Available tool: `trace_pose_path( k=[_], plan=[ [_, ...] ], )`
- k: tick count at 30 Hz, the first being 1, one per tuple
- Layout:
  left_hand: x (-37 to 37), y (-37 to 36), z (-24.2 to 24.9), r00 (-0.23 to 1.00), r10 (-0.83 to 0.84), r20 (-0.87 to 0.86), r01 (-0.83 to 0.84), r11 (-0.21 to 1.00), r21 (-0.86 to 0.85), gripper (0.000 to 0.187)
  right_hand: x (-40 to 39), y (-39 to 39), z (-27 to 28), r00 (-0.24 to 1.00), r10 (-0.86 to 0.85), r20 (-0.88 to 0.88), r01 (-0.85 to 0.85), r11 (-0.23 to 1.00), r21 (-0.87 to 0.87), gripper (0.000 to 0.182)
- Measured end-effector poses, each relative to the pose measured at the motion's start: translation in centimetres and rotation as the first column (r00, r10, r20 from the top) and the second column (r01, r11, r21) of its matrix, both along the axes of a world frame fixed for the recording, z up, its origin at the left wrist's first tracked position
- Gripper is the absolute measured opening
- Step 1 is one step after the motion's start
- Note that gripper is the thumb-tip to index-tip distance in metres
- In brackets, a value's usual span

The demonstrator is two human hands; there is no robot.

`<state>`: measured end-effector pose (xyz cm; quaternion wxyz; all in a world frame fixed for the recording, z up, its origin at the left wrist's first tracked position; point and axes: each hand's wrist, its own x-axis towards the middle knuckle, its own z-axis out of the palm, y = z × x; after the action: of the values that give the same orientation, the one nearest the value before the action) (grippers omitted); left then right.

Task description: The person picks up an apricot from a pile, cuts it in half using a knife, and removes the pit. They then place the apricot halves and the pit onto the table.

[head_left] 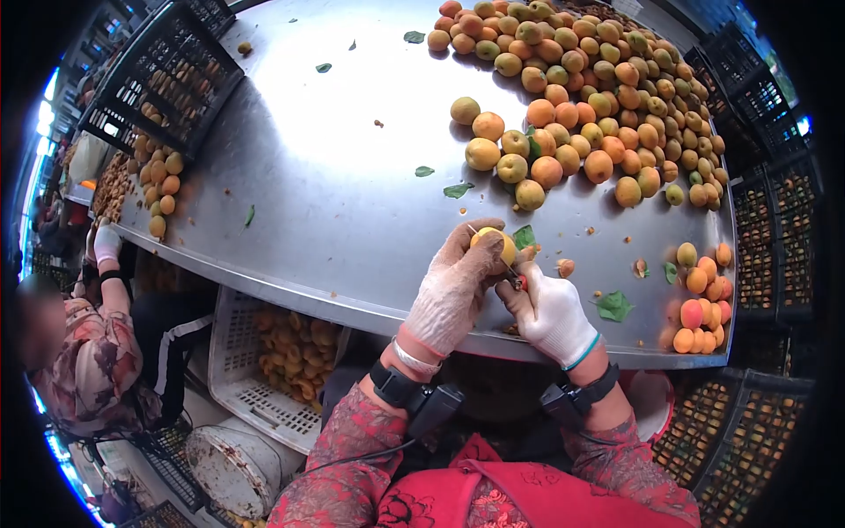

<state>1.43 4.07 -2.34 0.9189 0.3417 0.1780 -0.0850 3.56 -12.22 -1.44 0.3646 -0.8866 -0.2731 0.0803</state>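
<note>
My left hand (451, 286), in a soiled white knit glove, is closed around a yellow apricot (498, 244) just above the near edge of the metal table (290, 194). Close beside it, my gloved right hand (550, 315) grips a small red-handled tool (520, 282). Its dark metal end points up at the fruit's underside; the rest is hidden in my fingers. A green leaf (525, 237) shows right behind the apricot. To the right of my hands lie a piece of apricot (565, 267) and a larger leaf (614, 306).
A big heap of apricots (598, 97) covers the table's far right. A smaller group (701, 299) sits at the right edge. Below the table's front edge stands a white crate (242, 352) of apricot halves. Black crates (163, 84) flank both sides. Another person (88, 352) works at left.
</note>
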Motion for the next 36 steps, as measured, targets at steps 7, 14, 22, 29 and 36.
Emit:
trace_pose_path(
  k=[7,14,22,29,36],
  plan=[
    [-0.4,0.2,0.6,0.994,-0.007,0.112,-0.004,0.995,0.096,0.038,-0.5,1.1,0.1,0.988,-0.023,0.151,0.028,0.999,-0.032,0.026],
    [-0.4,0.6,0.9,0.981,0.026,0.193,-0.049,0.992,0.116,0.045,0.0,1.5,0.6,0.996,0.009,0.093,-0.005,0.999,-0.038,0.027],
    [-0.6,1.0,1.4,0.973,-0.043,0.225,0.008,0.988,0.156,0.048,0.4,0.6,1.2,0.966,0.141,-0.218,-0.089,0.968,0.234,0.022],
    [-0.9,1.2,2.0,0.959,-0.050,0.279,0.023,0.995,0.101,0.051,0.1,0.7,2.9,0.823,0.171,-0.542,0.007,0.950,0.312,0.016],
    [-1.2,1.4,2.3,0.962,-0.073,0.263,0.055,0.996,0.077,0.050,0.1,0.5,2.2,0.857,0.271,-0.439,-0.154,0.946,0.284,0.016]
  ],
)
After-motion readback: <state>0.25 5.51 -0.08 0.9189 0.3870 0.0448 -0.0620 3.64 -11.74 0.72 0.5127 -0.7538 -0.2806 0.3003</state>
